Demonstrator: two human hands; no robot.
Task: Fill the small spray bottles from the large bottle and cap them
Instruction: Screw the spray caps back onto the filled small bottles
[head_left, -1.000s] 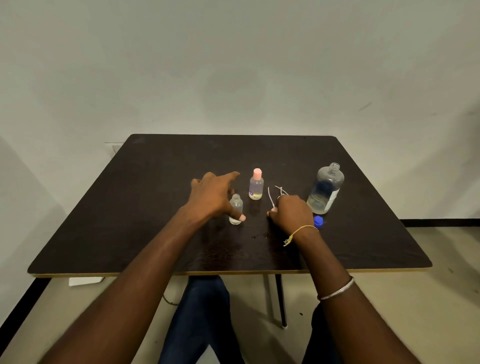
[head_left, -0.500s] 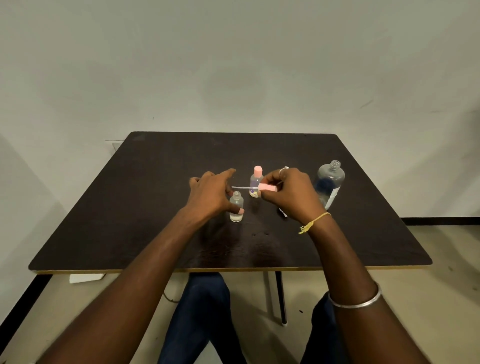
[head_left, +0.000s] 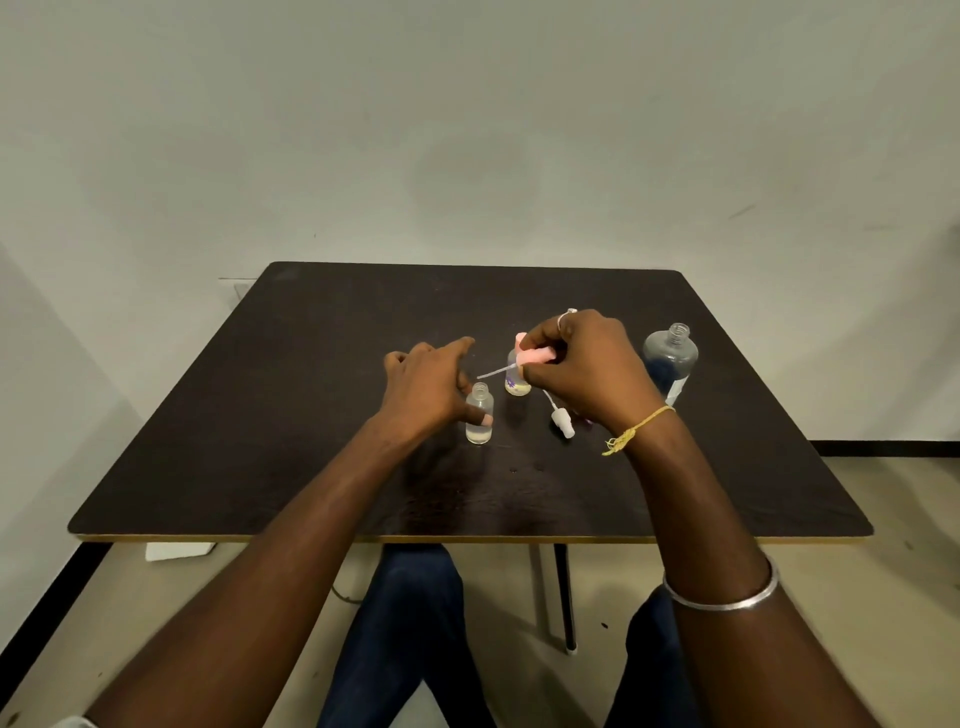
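Three bottles stand on the dark table (head_left: 322, 415): two small ones and one large. Taking the open small bottle (head_left: 479, 415) near the middle as the clock's centre, the capped small bottle (head_left: 516, 383) stands close by at 1 o'clock. It wears a pink top and is partly hidden behind the right hand. The large bottle (head_left: 670, 358) stands well apart between 2 and 3 o'clock, upright, its neck uncapped.

There are two loose spray tops that can be counted. The pink spray top (head_left: 536, 356) is in the air, and the white spray top (head_left: 563, 422) lies on the table at 3 o'clock. A small white piece above the right knuckles may be a third, but too little of it shows to be sure.

The left hand (head_left: 426, 392) grips the open small bottle. Its thumb presses the front of the glass, the other fingers curl behind, and the index finger sticks out toward 12 o'clock. The right hand (head_left: 587, 369) pinches the pink spray top between thumb and fingertips. Its thin dip tube (head_left: 491, 372) points toward 9 o'clock, above the open neck.

The capped small bottle has a purple mark and the large bottle a white label (head_left: 675, 388). Neither can be read.
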